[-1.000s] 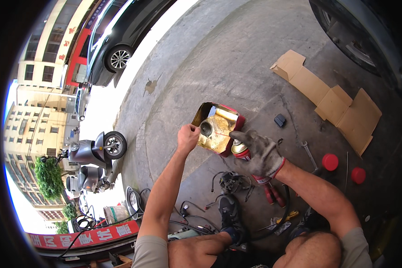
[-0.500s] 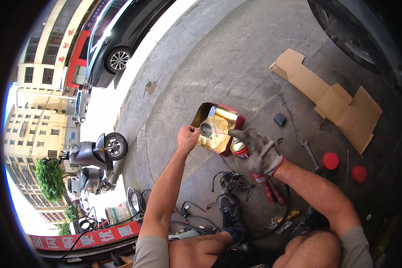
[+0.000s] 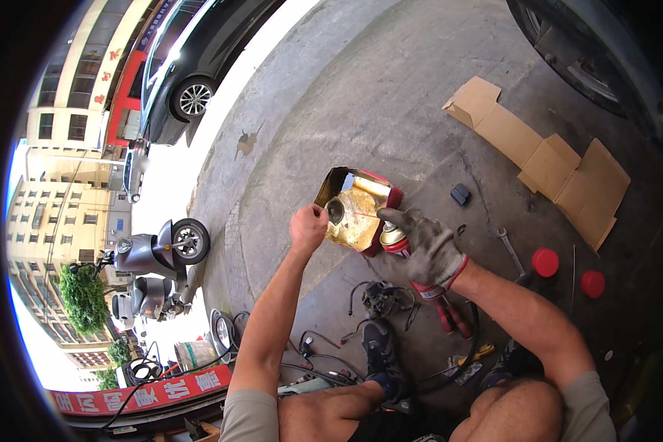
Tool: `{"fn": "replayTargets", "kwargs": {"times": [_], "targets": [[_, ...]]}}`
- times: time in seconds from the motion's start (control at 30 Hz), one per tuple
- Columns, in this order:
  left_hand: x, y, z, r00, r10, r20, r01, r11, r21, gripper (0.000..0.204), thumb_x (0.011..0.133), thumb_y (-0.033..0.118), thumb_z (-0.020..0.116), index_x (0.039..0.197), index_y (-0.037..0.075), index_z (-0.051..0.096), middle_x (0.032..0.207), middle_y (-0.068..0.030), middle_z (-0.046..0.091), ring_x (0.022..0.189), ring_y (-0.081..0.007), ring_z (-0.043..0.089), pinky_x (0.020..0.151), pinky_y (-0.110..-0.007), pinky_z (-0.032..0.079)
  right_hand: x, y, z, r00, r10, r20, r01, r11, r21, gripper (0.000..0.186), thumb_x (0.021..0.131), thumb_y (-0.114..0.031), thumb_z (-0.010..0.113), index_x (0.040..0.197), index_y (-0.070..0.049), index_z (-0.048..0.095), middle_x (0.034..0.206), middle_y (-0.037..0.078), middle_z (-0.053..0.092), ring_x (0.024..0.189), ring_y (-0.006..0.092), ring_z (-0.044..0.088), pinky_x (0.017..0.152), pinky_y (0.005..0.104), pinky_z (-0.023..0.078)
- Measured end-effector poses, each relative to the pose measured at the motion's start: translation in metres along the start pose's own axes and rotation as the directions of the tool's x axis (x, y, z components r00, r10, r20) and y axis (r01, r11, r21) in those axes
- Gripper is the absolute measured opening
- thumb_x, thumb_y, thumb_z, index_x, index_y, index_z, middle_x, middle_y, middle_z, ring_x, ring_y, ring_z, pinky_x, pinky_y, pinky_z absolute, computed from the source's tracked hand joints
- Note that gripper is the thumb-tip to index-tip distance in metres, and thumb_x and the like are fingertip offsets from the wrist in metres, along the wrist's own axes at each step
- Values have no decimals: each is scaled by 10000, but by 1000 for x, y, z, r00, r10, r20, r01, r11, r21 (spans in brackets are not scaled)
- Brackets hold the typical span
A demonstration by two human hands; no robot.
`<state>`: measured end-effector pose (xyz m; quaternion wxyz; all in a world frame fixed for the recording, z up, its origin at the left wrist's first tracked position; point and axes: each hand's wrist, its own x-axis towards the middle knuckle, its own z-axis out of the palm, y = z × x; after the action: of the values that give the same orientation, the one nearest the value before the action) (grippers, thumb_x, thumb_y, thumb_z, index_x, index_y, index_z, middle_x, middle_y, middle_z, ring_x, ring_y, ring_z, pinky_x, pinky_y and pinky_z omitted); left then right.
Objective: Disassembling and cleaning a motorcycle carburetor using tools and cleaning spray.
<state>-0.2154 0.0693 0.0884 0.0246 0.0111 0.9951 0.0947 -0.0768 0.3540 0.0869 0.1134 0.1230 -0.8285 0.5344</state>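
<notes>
My bare left hand [image 3: 309,227] pinches a small dark round part [image 3: 335,211] by its edge. The part looks cup-like, but its exact kind is unclear. It is held over a cut-open metal tin [image 3: 358,234] with a gold-coloured inside and red outer walls. My right hand [image 3: 429,247], in a grey work glove with a red cuff, is wrapped round a red spray can [image 3: 393,239]. From the can's top a thin red straw points left toward the dark part. The glove hides much of the can's body.
A carburetor-like part [image 3: 383,300] with hoses lies by my shoe. Red-handled pliers [image 3: 453,318], a wrench [image 3: 510,249], red caps [image 3: 544,264], a dark blue block [image 3: 460,194] and flattened cardboard [image 3: 541,158] lie on the concrete. Scooters [image 3: 155,254] and a car [image 3: 199,74] stand left.
My left hand has shifted slightly left with the dark round part, away from the spray can. My right hand has hardly moved and keeps its hold on the can.
</notes>
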Motion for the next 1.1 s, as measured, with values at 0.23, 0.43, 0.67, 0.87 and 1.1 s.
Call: {"fn": "replayTargets", "kwargs": {"times": [0.23, 0.43, 0.67, 0.87, 1.1], "targets": [[-7, 5, -4, 948, 297, -109, -277, 946, 168, 164, 880, 208, 693, 851, 51, 653, 832, -161, 704, 785, -382, 685, 687, -487, 531, -3, 1, -2, 1000, 0, 23, 1, 999, -40, 735, 765, -278, 791, 1418, -129, 490, 1052, 196, 628, 913, 397, 658, 778, 500, 553], [-9, 6, -4, 883, 439, -164, -401, 889, 221, 122, 868, 157, 692, 834, 68, 615, 827, -138, 683, 768, -371, 670, 667, -481, 525, 0, -4, -5, 1000, 12, 15, -12, 999, 34, 644, 804, -309, 776, 1382, -156, 538, 1048, 212, 627, 920, 412, 670, 781, 514, 551], [-8, 6, -3, 886, 430, -175, -388, 893, 229, 121, 856, 167, 698, 842, 80, 615, 837, -116, 679, 781, -342, 680, 662, -457, 535, -1, -2, -4, 1000, 2, -4, -2, 999, 42, 654, 796, -309, 774, 1385, -159, 534, 1047, 208, 616, 938, 414, 665, 779, 520, 550], [-7, 3, -3, 931, 313, -186, -293, 947, 130, 143, 868, 201, 702, 846, 77, 633, 833, -136, 697, 768, -362, 682, 677, -470, 534, -1, -2, -4, 999, 34, 18, -34, 999, 28, 670, 783, -305, 782, 1389, -161, 538, 1064, 214, 614, 941, 418, 669, 784, 516, 554], [1, 1, -3, 992, 43, -116, -48, 998, -42, 252, 893, 257, 700, 880, 5, 713, 801, -176, 728, 758, -318, 723, 715, -405, 554, -2, -2, -4, 1000, 21, 18, -21, 999, 36, 675, 775, -294, 782, 1393, -165, 544, 1089, 224, 613, 946, 426, 672, 798, 519, 562]]}}
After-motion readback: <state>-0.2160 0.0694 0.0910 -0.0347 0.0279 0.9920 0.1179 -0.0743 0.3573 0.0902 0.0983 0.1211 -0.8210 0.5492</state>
